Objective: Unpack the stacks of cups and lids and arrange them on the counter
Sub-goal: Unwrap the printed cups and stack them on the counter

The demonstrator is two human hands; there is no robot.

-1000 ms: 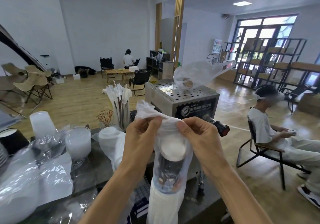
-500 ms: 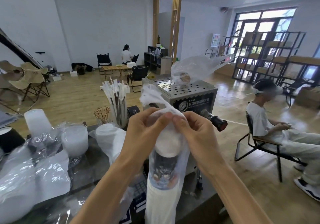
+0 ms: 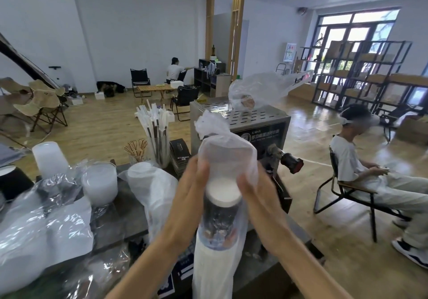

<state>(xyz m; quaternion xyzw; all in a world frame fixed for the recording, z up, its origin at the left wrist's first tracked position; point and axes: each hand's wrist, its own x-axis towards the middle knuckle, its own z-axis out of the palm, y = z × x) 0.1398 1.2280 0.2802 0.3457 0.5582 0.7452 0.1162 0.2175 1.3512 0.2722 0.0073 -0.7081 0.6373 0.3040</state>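
A tall stack of printed paper cups (image 3: 220,220) stands upright in a thin plastic sleeve (image 3: 228,150) in front of me, the top cup's white base facing up. My left hand (image 3: 188,190) presses on the sleeve's left side and my right hand (image 3: 257,197) on its right side, both just below the sleeve's twisted top. On the counter to the left sit a bagged stack of white lids (image 3: 148,183), a stack of clear lids (image 3: 99,183) and an upturned frosted cup (image 3: 49,157).
Crumpled clear plastic bags (image 3: 44,229) cover the counter's left part. A holder of wrapped straws (image 3: 156,136) and a steel sealing machine (image 3: 240,122) with a loose bag on top stand behind the stack. A seated person is at the right.
My hands have slid down from pinching the sleeve's twisted top to the sides of the cup stack. The sleeve's top now puffs loose above the cups.
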